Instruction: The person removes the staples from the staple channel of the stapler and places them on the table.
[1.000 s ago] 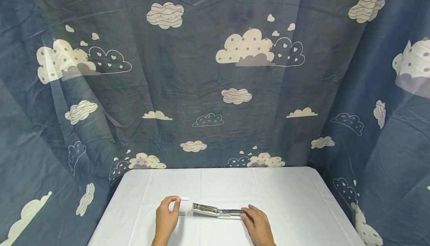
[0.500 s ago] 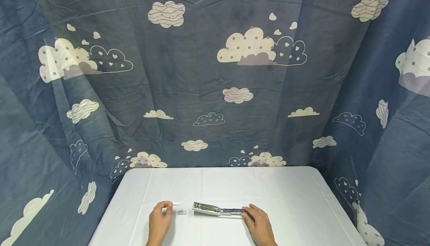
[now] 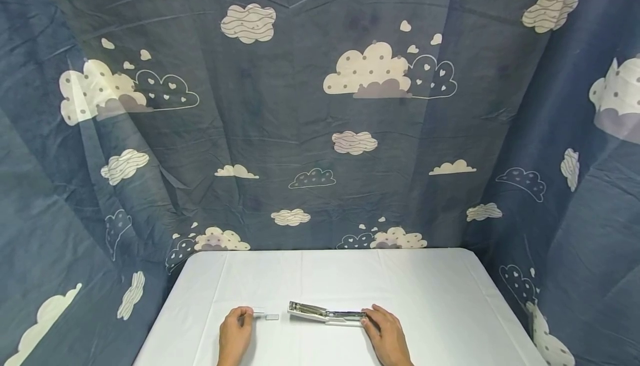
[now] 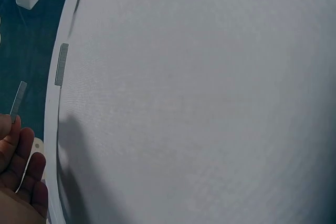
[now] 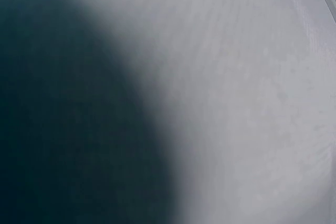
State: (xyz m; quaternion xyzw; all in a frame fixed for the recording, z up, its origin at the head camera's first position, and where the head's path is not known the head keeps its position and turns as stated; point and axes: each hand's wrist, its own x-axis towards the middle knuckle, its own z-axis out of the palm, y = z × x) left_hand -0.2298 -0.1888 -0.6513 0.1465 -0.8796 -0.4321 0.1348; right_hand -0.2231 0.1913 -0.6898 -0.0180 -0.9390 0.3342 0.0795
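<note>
An opened stapler (image 3: 327,315), white with its metal inside showing, lies lengthwise across the middle of the white table. My right hand (image 3: 386,335) holds its right end between thumb and fingers. To the left, my left hand (image 3: 234,335) pinches a short strip of staples (image 4: 19,99) by one end, the rest pointing away from the fingertips. A second strip of staples (image 4: 62,64) lies on the table, between the left hand and the stapler's left end. The right wrist view is mostly a dark blurred shape and pale cloth, with the hand out of sight.
White cloth covers the table (image 3: 430,282), whose far edge meets a dark blue curtain (image 3: 300,105) printed with clouds. The curtain also hangs at both sides.
My left hand has moved left and nearer to me with its staple strip, uncovering the strip on the table. The right hand and stapler have stayed nearly still.
</note>
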